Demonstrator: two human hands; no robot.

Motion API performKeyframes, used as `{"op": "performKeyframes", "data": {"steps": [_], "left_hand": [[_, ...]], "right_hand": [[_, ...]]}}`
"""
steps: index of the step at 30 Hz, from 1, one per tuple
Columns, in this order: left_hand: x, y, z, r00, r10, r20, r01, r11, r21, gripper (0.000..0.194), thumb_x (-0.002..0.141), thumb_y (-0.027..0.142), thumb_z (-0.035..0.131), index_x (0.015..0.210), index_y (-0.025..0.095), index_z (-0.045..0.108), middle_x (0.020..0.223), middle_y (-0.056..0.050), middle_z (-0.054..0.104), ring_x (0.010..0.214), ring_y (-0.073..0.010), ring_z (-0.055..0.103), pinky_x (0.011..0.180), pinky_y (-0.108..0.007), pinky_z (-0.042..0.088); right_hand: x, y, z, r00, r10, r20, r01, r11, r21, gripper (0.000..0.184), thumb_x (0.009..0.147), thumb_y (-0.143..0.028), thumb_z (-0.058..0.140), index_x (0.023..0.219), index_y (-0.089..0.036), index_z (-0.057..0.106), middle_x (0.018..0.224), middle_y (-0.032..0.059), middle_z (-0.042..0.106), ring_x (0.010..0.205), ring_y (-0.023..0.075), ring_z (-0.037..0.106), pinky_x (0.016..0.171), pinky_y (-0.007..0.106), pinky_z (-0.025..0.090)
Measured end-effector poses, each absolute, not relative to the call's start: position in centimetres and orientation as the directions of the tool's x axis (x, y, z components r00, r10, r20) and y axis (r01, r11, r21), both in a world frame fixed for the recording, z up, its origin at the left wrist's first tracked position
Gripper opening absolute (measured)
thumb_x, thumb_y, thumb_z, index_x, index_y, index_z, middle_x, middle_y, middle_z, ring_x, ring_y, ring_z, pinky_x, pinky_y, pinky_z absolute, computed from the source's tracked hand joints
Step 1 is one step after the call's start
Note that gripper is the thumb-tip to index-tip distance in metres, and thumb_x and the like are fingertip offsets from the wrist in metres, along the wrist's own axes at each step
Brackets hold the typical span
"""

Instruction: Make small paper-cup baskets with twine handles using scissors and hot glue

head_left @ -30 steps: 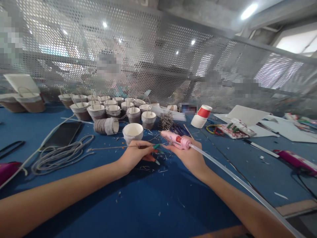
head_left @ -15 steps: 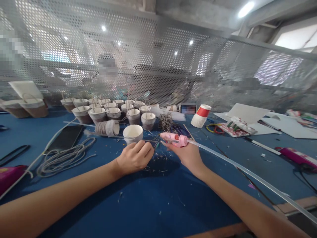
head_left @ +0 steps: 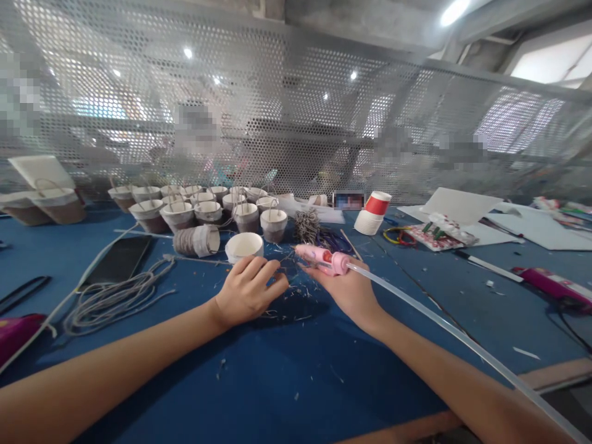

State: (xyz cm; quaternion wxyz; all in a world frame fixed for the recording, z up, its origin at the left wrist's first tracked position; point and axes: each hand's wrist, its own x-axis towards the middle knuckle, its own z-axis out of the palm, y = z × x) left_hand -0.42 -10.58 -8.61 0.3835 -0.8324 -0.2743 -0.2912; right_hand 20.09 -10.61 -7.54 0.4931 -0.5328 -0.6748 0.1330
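My right hand (head_left: pixel 354 293) is wrapped around a pink hot glue gun (head_left: pixel 321 258), its nozzle pointing left. A long clear glue stick (head_left: pixel 430 300) runs out of its back toward the lower right. My left hand (head_left: pixel 250 290) is just in front of a white paper cup (head_left: pixel 245 245), fingers bent and slightly apart, with nothing visible in them. Whether its fingertips touch the cup is hidden. Left of the cup, a cup wound with grey-brown cord (head_left: pixel 187 240) lies on its side, and a thin strand of cord trails from it toward the white cup.
Several cord-wrapped cups with handles (head_left: pixel 208 213) stand at the back, before a perforated metal screen (head_left: pixel 296 111). A black phone (head_left: pixel 121 259) and a coil of grey cord (head_left: pixel 111 305) lie left. Stacked paper cups (head_left: pixel 370 219), white sheets (head_left: pixel 457 206) and a magenta tool (head_left: pixel 552 287) are right.
My left hand's fingers have loosened from a tight fist, and the strand stretched across the cup has dropped lower. My right hand keeps hold of the glue gun. The view has shifted slightly.
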Motion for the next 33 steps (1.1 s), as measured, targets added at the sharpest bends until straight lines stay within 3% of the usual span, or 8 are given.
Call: {"op": "performKeyframes", "data": {"steps": [3, 7, 11, 16, 22, 30, 33], "left_hand": [[-0.7, -10.1, -8.8, 0.667, 0.271, 0.693, 0.689, -0.579, -0.437, 0.012, 0.079, 0.011, 0.048, 0.082, 0.018, 0.057, 0.083, -0.007, 0.06, 0.069, -0.0179, 0.049, 0.058, -0.03, 0.04], [-1.1, -9.5, -9.4, 0.653, 0.311, 0.69, 0.644, -0.708, -0.29, 0.015, 0.082, 0.006, 0.043, 0.08, 0.015, 0.055, 0.081, -0.008, 0.056, 0.071, -0.0164, 0.046, 0.063, -0.029, 0.044], [-1.2, -9.3, -9.5, 0.623, 0.34, 0.705, 0.591, -0.795, -0.139, 0.016, 0.085, 0.006, 0.04, 0.078, 0.014, 0.053, 0.078, -0.008, 0.055, 0.072, -0.0161, 0.044, 0.067, -0.03, 0.045], [-1.2, -9.1, -9.4, 0.539, 0.418, 0.731, 0.569, -0.821, 0.05, 0.016, 0.087, 0.008, 0.039, 0.08, 0.015, 0.052, 0.078, -0.007, 0.055, 0.074, -0.0159, 0.044, 0.066, -0.031, 0.043], [-1.5, -8.9, -9.6, 0.528, 0.427, 0.734, 0.587, -0.808, 0.049, 0.014, 0.086, 0.009, 0.043, 0.082, 0.016, 0.054, 0.087, -0.008, 0.053, 0.079, -0.0165, 0.042, 0.069, -0.033, 0.043], [-1.7, -9.0, -9.5, 0.547, 0.384, 0.744, 0.584, -0.812, -0.011, 0.012, 0.083, 0.007, 0.046, 0.081, 0.016, 0.054, 0.092, -0.009, 0.052, 0.08, -0.0173, 0.041, 0.07, -0.034, 0.043], [-1.7, -9.0, -9.6, 0.552, 0.383, 0.741, 0.592, -0.805, -0.025, 0.012, 0.083, 0.008, 0.046, 0.083, 0.017, 0.054, 0.093, -0.009, 0.052, 0.081, -0.0177, 0.041, 0.071, -0.035, 0.043]], "right_hand": [[20.2, -10.3, -8.1, 0.061, 0.863, 0.501, 0.574, 0.38, -0.725, 0.023, 0.065, -0.04, 0.068, 0.06, -0.018, 0.063, 0.057, 0.0003, 0.061, 0.054, 0.0158, 0.056, 0.052, 0.029, 0.046], [20.4, -9.9, -8.2, -0.023, 0.894, 0.447, 0.493, 0.399, -0.773, 0.018, 0.069, -0.036, 0.065, 0.075, -0.02, 0.069, 0.071, 0.001, 0.066, 0.067, 0.0167, 0.06, 0.063, 0.03, 0.05], [20.7, -10.0, -7.6, -0.056, 0.921, 0.387, 0.536, 0.354, -0.766, 0.017, 0.068, -0.035, 0.064, 0.073, -0.02, 0.07, 0.062, 0.0004, 0.063, 0.06, 0.016, 0.058, 0.052, 0.027, 0.047], [21.2, -10.4, -7.2, -0.179, 0.953, 0.244, 0.39, 0.297, -0.872, 0.03, 0.072, -0.036, 0.06, 0.096, -0.022, 0.069, 0.068, 0.0009, 0.066, 0.052, 0.0134, 0.054, 0.042, 0.025, 0.042], [21.9, -10.3, -6.8, -0.232, 0.945, 0.228, 0.293, 0.292, -0.91, 0.03, 0.07, -0.033, 0.061, 0.097, -0.022, 0.069, 0.075, 0.0051, 0.069, 0.075, 0.0228, 0.063, 0.057, 0.032, 0.051], [22.6, -9.6, -5.9, -0.44, 0.852, 0.284, 0.125, 0.371, -0.92, 0.033, 0.072, -0.029, 0.06, 0.104, -0.023, 0.067, 0.099, 0.004, 0.068, 0.094, 0.0215, 0.062, 0.084, 0.038, 0.049], [22.9, -9.4, -6.0, -0.441, 0.857, 0.267, 0.144, 0.361, -0.921, 0.034, 0.072, -0.029, 0.06, 0.104, -0.023, 0.067, 0.1, 0.0045, 0.068, 0.096, 0.0228, 0.061, 0.085, 0.039, 0.049]]}}
